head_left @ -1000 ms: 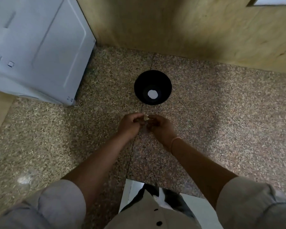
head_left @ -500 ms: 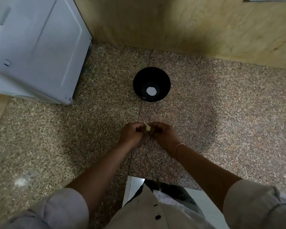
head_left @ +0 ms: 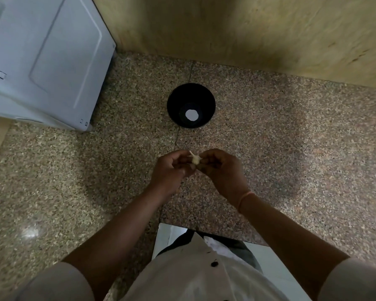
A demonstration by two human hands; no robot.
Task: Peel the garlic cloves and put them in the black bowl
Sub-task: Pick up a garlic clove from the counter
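A small pale garlic clove (head_left: pixel 195 159) with a pointed tip sticking up sits between my two hands, above the granite counter. My left hand (head_left: pixel 172 170) pinches it from the left with curled fingers. My right hand (head_left: pixel 220 168) pinches it from the right, a thin pink band on its wrist. The black bowl (head_left: pixel 174 105) stands on the counter beyond my hands, a short way from them. A bright white spot shows on its bottom; I see no cloves in it.
The speckled granite counter (head_left: pixel 291 148) runs to a wooden back wall (head_left: pixel 248 35). A white appliance (head_left: pixel 41 61) stands at the back left. The counter's front edge is close to my body, with white floor below it.
The clove's pointed tip now shows more plainly between my fingers. Both hands stay together at the same spot on the counter; the camera view has shifted slightly.
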